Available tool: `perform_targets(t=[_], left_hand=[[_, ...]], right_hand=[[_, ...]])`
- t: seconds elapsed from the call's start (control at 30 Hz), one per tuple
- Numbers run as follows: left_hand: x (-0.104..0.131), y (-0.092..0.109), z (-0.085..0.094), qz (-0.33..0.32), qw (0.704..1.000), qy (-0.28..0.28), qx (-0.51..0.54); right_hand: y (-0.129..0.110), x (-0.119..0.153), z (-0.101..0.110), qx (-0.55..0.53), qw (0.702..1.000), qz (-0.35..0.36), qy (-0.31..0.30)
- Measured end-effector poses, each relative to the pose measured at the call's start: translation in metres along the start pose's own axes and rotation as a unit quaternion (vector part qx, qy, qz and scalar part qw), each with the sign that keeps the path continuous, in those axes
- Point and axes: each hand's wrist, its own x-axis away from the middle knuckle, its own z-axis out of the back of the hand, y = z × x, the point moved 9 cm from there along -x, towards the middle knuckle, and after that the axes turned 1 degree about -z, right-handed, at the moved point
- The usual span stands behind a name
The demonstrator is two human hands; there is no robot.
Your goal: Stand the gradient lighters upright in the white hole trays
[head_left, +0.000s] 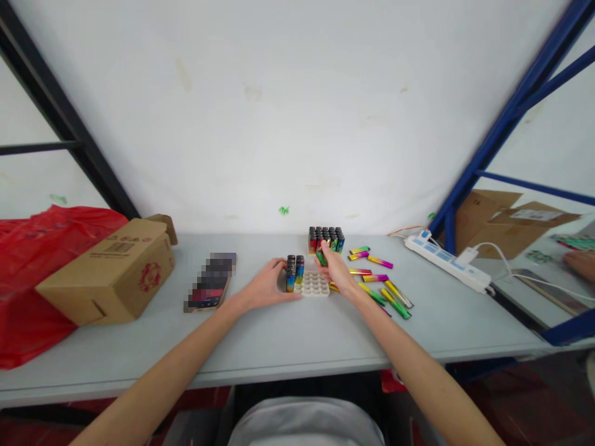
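A small white tray [317, 286] with rows of round sockets lies on the grey table in front of me. Upright lighters [290, 276] with black tops and shiny coloured bodies fill its left side. My left hand [266, 287] is closed around the tray's left end, thumb along the front edge and fingers behind. Over the tray's back right part, my right hand [339, 271] pinches a green lighter [321, 257], which is tilted. Loose lighters [372, 294] in yellow, green, red and purple are scattered flat to the right of that hand.
Behind the tray stands a packed block of upright lighters [326, 238]. A phone [211, 285], partly pixelated, a cardboard box [111, 272] and a red plastic bag [41, 266] are on the left. A white power strip [446, 263] lies right; beyond the blue frame [493, 136], another person's hand [581, 263] shows.
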Motion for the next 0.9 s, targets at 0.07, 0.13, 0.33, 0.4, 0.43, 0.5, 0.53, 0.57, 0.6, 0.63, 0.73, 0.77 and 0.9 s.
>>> perform_targets(t=[0.07, 0.13, 0.33, 0.4, 0.43, 0.5, 0.53, 0.57, 0.6, 0.63, 0.73, 0.77, 0.9], left_hand=[[0.0014, 0.0011, 0.0009, -0.005, 1.000, -0.001, -0.004], [0.0026, 0.0021, 0.0021, -0.006, 1.000, -0.003, -0.008], [0.0046, 0.0042, 0.0035, -0.006, 1.000, -0.008, -0.008], [0.0049, 0.0043, 0.0035, -0.003, 1.000, -0.009, -0.005], [0.0050, 0.0040, 0.0035, 0.000, 1.000, -0.009, -0.005], [0.0052, 0.0038, 0.0037, 0.002, 1.000, -0.006, -0.004], [0.0052, 0.0039, 0.0039, 0.001, 1.000, -0.004, -0.003], [0.0052, 0.0040, 0.0039, 0.000, 1.000, -0.002, -0.001], [0.0051, 0.0039, 0.0040, -0.002, 1.000, 0.000, 0.001], [0.0050, 0.0036, 0.0040, -0.002, 1.000, 0.002, 0.003], [0.0051, 0.0024, 0.0035, 0.001, 1.000, 0.002, 0.001], [0.0053, 0.0025, 0.0031, 0.000, 1.000, 0.000, -0.002], [0.0060, 0.0042, 0.0029, -0.005, 1.000, -0.003, -0.003]], right_hand=[[0.0071, 0.0016, 0.0022, 0.017, 0.999, -0.011, 0.027], [0.0076, 0.0030, 0.0050, 0.032, 0.998, -0.002, 0.050], [0.0038, 0.0058, 0.0074, 0.046, 0.996, 0.028, 0.067], [0.0047, 0.0066, 0.0085, 0.039, 0.996, 0.023, 0.074], [0.0054, 0.0069, 0.0088, 0.037, 0.996, 0.018, 0.077], [0.0066, 0.0071, 0.0079, 0.037, 0.996, 0.011, 0.075], [0.0066, 0.0072, 0.0070, 0.039, 0.997, 0.013, 0.073], [0.0061, 0.0073, 0.0060, 0.042, 0.997, 0.018, 0.070], [0.0054, 0.0073, 0.0051, 0.044, 0.996, 0.025, 0.067], [0.0051, 0.0074, 0.0044, 0.046, 0.996, 0.032, 0.064], [0.0073, 0.0072, 0.0046, 0.044, 0.997, 0.034, 0.062], [0.0083, 0.0070, 0.0051, 0.044, 0.997, 0.031, 0.061], [-0.0011, 0.0088, 0.0039, 0.080, 0.994, 0.074, 0.030]])
